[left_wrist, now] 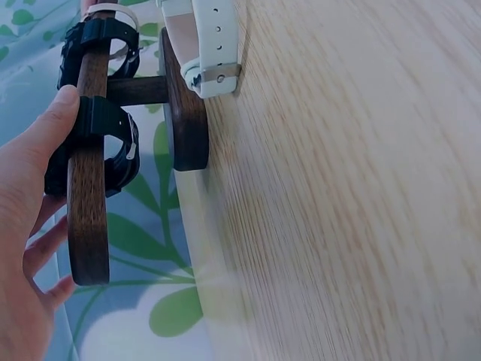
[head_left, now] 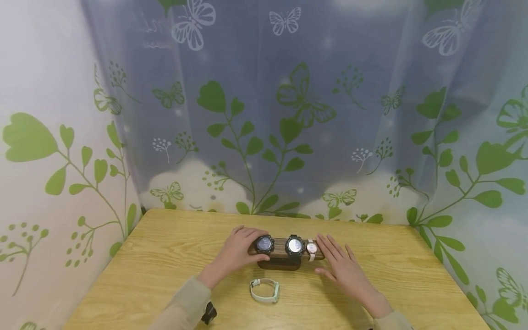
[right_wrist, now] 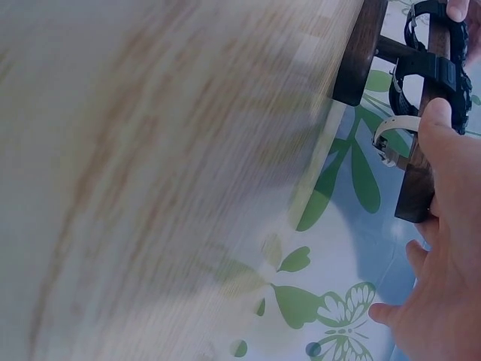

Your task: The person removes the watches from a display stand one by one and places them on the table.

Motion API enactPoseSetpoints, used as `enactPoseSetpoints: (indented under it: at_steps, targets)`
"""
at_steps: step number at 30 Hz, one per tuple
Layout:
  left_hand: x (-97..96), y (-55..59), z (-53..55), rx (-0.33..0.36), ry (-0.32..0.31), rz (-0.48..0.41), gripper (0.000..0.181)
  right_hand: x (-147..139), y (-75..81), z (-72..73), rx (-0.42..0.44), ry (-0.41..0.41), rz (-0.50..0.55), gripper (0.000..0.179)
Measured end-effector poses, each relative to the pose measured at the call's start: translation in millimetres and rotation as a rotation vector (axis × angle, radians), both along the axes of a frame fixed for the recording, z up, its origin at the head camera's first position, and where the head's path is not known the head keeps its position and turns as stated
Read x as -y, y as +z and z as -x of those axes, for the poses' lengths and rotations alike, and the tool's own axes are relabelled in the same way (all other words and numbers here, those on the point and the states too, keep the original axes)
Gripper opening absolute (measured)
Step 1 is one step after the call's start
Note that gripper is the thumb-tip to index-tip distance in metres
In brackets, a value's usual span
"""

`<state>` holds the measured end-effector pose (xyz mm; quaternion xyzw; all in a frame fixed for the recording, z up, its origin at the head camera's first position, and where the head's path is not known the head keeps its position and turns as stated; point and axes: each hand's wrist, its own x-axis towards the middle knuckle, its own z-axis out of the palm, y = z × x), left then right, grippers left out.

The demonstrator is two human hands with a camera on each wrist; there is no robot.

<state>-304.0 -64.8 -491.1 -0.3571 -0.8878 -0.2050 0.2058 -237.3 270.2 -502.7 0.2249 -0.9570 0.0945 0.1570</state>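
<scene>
A dark wooden watch stand (head_left: 280,247) carries two black watches and a small white-strapped watch (head_left: 311,248) on its bar. My left hand (head_left: 236,250) is at the bar's left end and holds the left black watch (head_left: 264,244), thumb on the near side and fingers beyond. The left wrist view shows that thumb against the black strap (left_wrist: 96,116). The other black watch (head_left: 294,245) sits between it and the white one. At the bar's right end, my right hand (head_left: 344,272) has nearly straight fingers touching the wood beside the white watch; its thumb is apart from the fingers.
A mint-green watch (head_left: 265,299) lies on the wooden table (head_left: 165,256) in front of the stand, its strap forming a loop. A dark object (head_left: 209,313) shows beside the left sleeve. Behind the table hangs a leaf-and-butterfly patterned curtain (head_left: 255,174).
</scene>
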Motion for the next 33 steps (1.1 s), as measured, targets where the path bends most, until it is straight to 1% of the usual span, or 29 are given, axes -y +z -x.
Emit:
enactPoseSetpoints:
  at_steps: [10, 14, 21, 29, 33]
  targets:
    - [7.5, 0.8, -1.7, 0.013, 0.009, -0.003, 0.067, 0.7, 0.5, -0.6, 0.036, 0.003, 0.012, 0.085]
    - [10.8, 2.4, -2.5, 0.020, 0.010, -0.011, 0.068, 1.3, 1.2, -1.2, 0.026, 0.006, 0.012, 0.084]
    - [16.8, 3.0, -3.1, 0.011, 0.021, -0.013, 0.068, 1.2, 1.0, -1.2, 0.019, 0.006, 0.007, 0.085]
    - [22.9, 3.2, -4.2, -0.015, 0.004, -0.035, 0.067, 0.5, -1.0, -0.1, -0.017, 0.019, 0.017, 0.087]
    - [25.6, 3.4, -4.0, -0.004, 0.005, -0.045, 0.067, -0.2, -1.9, 0.5, -0.014, 0.018, 0.021, 0.087]
